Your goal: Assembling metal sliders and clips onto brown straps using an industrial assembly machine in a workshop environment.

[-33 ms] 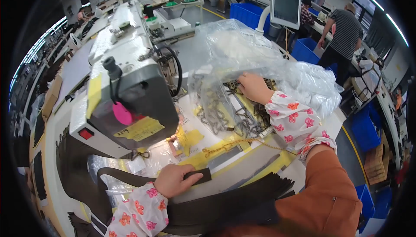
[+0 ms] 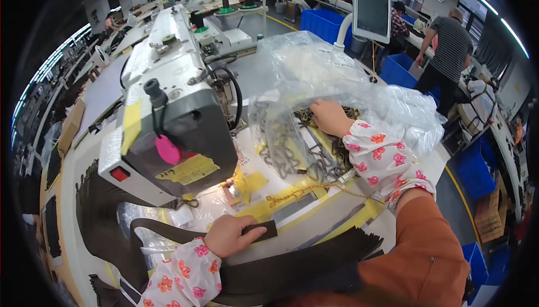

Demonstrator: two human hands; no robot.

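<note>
Head view: our left grip [image 2: 234,236] pinches a dark strap [image 2: 269,230]. Metal chains [image 2: 324,161] lie beside our curled right grip [image 2: 331,119], whose hold we cannot tell.

1. The view has shifted slightly: the machine [image 2: 205,130], left of centre, sits a little farther right and lower.
2. At lower centre, the left hand [image 2: 231,236] and strip [image 2: 270,229] appear slightly farther right.
3. The right hand [image 2: 332,118], near centre, appears slightly lower.
</note>
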